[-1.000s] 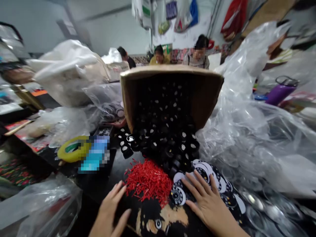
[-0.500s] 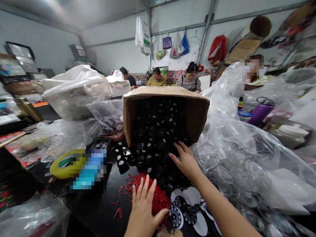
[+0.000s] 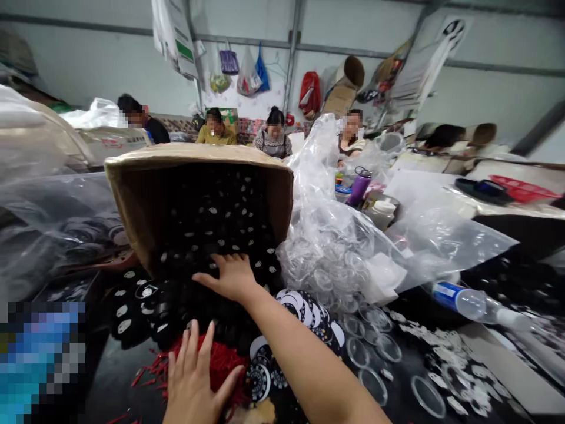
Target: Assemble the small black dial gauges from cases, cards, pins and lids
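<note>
A cardboard box (image 3: 198, 154) lies on its side with its mouth toward me, and many small black parts (image 3: 212, 218) spill out of it. My right hand (image 3: 232, 277) rests on the black parts at the box's mouth, fingers spread. Nearer to me, my left hand (image 3: 194, 377) is over a pile of small red pieces (image 3: 225, 362), its fingers apart and nothing held. Round printed dial discs (image 3: 258, 381) lie right of the red pile, partly under my right forearm.
Clear plastic rings in a bag (image 3: 331, 259) lie right of the box. Further right are a plastic bottle (image 3: 477, 303), white pieces (image 3: 459, 359) and a purple bottle (image 3: 359, 187). A plastic bag (image 3: 57, 206) is at left. Several people sit across the table.
The view has turned to the right, so the box and both hands appear further left and more of the right side shows. Both hands remain spread near the same piles.
</note>
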Demonstrator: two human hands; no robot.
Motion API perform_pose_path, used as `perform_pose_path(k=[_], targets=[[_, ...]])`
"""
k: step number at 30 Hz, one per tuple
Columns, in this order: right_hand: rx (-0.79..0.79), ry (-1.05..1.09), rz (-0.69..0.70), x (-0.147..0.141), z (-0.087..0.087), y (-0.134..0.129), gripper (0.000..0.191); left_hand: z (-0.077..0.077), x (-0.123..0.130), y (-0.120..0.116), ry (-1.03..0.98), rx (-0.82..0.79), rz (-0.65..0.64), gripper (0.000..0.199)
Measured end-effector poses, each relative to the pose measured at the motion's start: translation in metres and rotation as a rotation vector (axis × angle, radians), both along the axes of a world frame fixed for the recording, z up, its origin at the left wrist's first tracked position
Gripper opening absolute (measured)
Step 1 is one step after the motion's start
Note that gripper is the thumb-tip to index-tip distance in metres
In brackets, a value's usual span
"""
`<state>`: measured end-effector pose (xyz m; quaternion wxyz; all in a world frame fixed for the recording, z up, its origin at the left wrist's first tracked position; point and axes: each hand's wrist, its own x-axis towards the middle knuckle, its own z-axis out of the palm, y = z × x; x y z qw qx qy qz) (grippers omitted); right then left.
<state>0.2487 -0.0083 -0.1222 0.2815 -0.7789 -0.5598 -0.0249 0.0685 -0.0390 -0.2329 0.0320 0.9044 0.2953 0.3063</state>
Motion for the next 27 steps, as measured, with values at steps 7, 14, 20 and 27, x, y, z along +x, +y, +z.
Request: perform_pose_path(k=[7, 14, 20, 27], targets=[[0.182, -0.011, -0.187, 0.068, 0.030, -0.095, 0.045, -0.006, -0.003, 0.003, 0.002, 0.039, -0.024, 0.071], [0.082, -0.009, -0.664, 0.182, 0.002, -0.176, 0.037, -0.001, -0.003, 0.002, -0.027, 0.005, -0.053, 0.068], [-0.016, -0.026, -0.513, 0.174, -0.031, -0.155, 0.033, 0.014, -0.010, 0.000, -0.140, -0.087, -0.114, 0.049], [0.098, 0.124, -0.317, 0.167, -0.049, -0.161, 0.039, 0.026, -0.009, -0.014, -0.139, -0.252, -0.169, 0.033]])
